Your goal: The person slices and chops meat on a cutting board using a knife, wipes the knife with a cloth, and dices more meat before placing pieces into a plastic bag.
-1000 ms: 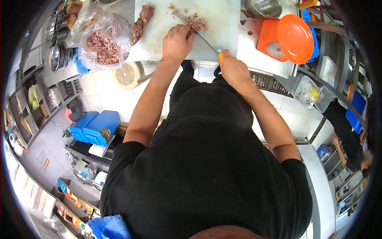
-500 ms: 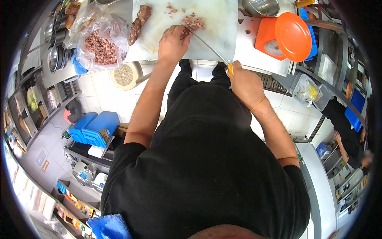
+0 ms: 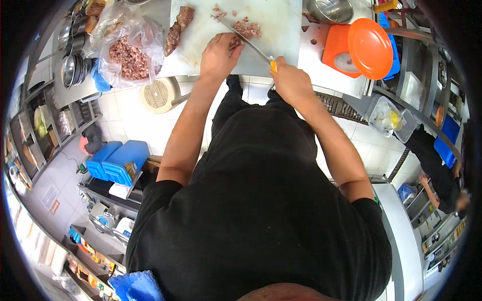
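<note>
My right hand [image 3: 291, 83] is closed round the yellow handle of a knife [image 3: 256, 49], whose blade points up and left across the white cutting board [image 3: 271, 20]. Beside the blade, my left hand [image 3: 218, 57] presses a piece of meat [image 3: 234, 42] against the board, its fingers bent over it. Chopped meat [image 3: 248, 29] lies just beyond the blade, with smaller bits near the blade tip. Two longer dark pieces of meat [image 3: 179, 30] rest at the board's left side. A clear plastic bag [image 3: 155, 47] of diced meat [image 3: 131, 59] sits left of the board.
To the right stand a metal bowl [image 3: 331, 9] and an orange scale [image 3: 337, 50] with an orange plate [image 3: 370, 49]. Stacked metal bowls [image 3: 75, 71] are at the left. A stool [image 3: 158, 95] stands below the counter. Another person [image 3: 434, 165] is at the far right.
The knife first drew back down and right with my right hand, then moved forward, up and left again. My left hand stays on the meat, slightly left of where it was.
</note>
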